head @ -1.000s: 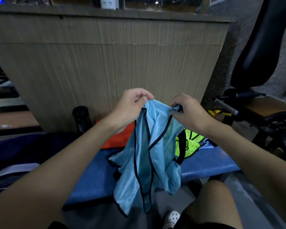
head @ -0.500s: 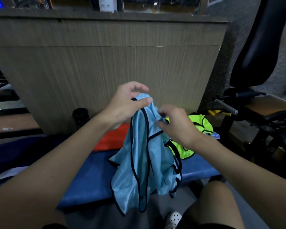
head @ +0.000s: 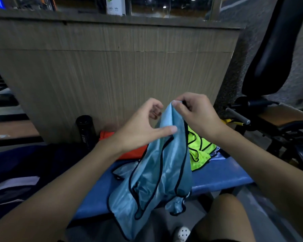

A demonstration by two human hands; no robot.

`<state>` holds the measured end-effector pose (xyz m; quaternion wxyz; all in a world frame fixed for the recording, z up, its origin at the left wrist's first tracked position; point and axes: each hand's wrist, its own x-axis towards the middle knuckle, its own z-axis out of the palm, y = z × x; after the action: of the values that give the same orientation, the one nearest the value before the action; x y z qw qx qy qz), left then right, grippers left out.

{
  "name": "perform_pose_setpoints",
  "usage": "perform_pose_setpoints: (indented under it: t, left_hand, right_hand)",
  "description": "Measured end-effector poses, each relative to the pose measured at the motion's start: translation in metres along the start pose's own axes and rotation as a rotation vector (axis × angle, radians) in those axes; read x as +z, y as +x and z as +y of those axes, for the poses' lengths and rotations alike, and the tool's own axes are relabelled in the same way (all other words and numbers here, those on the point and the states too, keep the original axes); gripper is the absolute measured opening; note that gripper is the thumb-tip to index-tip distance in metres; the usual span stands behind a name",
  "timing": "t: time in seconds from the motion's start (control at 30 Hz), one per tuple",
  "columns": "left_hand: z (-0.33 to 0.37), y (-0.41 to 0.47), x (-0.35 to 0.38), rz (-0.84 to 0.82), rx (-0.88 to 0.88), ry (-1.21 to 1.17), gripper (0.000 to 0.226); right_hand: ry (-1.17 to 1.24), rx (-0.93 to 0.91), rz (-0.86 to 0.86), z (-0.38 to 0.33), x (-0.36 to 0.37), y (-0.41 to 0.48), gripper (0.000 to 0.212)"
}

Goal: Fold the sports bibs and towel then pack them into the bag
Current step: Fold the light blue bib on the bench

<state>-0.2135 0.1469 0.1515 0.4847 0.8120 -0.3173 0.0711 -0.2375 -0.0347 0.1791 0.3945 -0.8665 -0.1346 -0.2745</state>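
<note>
Item: light blue bib (head: 157,172), black-edged, hanging unfolded in front of the blue surface (head: 217,179). Change: its top edge has passed from my left hand (head: 138,130) to my right hand (head: 198,117), which now pinches it. The left has let go and is loosely open, its thumb touching the cloth lower down. Folding is barely begun, I judge. Markings: white print on the black bottle (head: 85,128) and the white box (head: 115,5), unreadable.
</note>
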Motion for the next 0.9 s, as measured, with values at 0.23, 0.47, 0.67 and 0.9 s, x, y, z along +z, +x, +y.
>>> perform_pose_setpoints:
  t: [0.23, 0.47, 0.67, 0.9]
  left_hand:
    - [-0.005, 0.002, 0.005, 0.139, -0.021, -0.152, 0.017]
    - [0.007, 0.014, -0.014, 0.214, -0.05, -0.247, 0.019]
    - [0.014, 0.014, -0.019, 0.175, -0.005, -0.134, 0.056]
    - [-0.001, 0.002, -0.003, 0.166, -0.135, -0.158, 0.045]
  right_hand:
    - [0.046, 0.032, 0.017, 0.005, -0.011, -0.001, 0.011]
    - [-0.026, -0.028, -0.084, 0.015, -0.018, -0.005, 0.028]
    - [-0.029, -0.016, -0.217, 0.013, -0.009, -0.012, 0.015]
    - [0.004, 0.028, -0.075, 0.008, -0.009, -0.01, 0.017]
